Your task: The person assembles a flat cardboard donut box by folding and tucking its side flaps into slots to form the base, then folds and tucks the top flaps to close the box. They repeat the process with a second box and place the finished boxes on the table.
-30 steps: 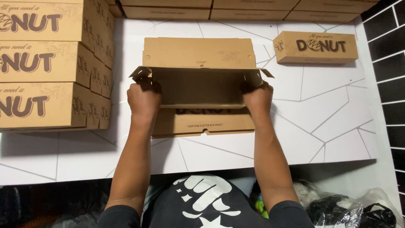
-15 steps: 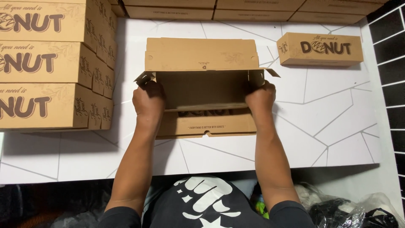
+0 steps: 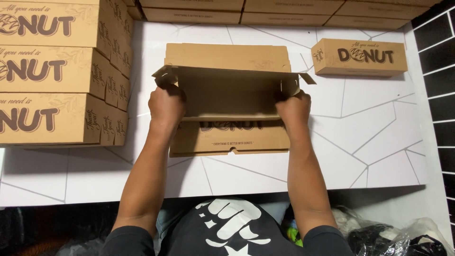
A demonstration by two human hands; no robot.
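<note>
A brown cardboard box blank (image 3: 227, 95), partly folded up, lies on the white table (image 3: 369, 142) in front of me. Its long wall stands raised and small side flaps stick out at both ends. My left hand (image 3: 166, 106) grips the left end of the blank at the side flap. My right hand (image 3: 294, 109) grips the right end the same way. The printed front panel (image 3: 230, 140) of the blank lies flat towards me, between my forearms.
A stack of three closed brown printed boxes (image 3: 57, 71) stands at the left. One closed box (image 3: 360, 57) sits at the back right. More flat cardboard (image 3: 284, 12) lines the far edge. A black tiled wall (image 3: 436, 71) is at the right; bags (image 3: 393, 237) lie below.
The camera view has shifted slightly. Both hands stay on the ends of the blank, and the side flaps have been worked a little further in.
</note>
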